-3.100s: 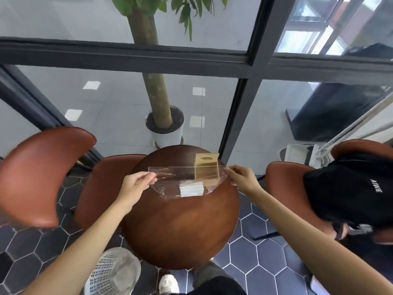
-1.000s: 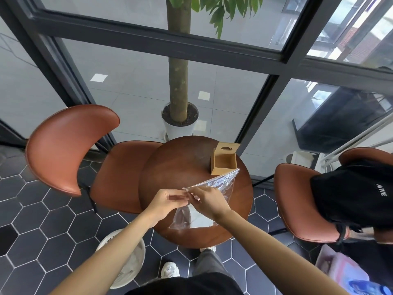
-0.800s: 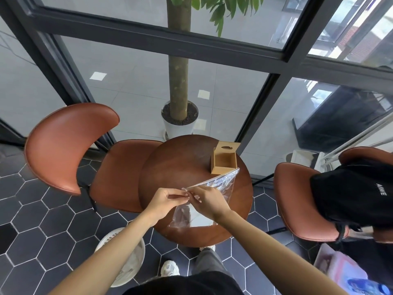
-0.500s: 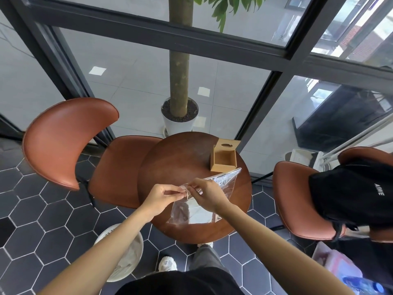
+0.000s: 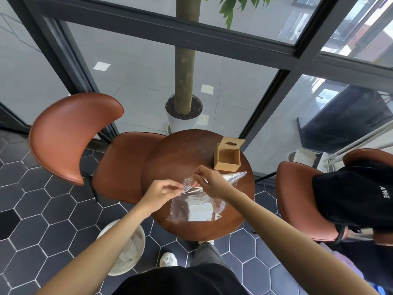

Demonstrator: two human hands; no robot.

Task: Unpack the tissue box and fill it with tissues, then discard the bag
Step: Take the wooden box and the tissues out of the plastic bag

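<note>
Step in hand, opening: my left hand [image 5: 161, 191] and right hand [image 5: 209, 182] pinch the clear plastic bag [image 5: 196, 204] holding white tissues [image 5: 200, 210] near the open cardboard tissue box [image 5: 227, 159]; next, I judge, extracting tissues.

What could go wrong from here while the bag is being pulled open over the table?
1. Both hands, left and right, pinch the bag at its mouth; a sharp tug might tear the film or fling the tissues out.
2. The bag's far corner reaches toward the open box near the table edge; a jerk could nudge the box off.
</note>
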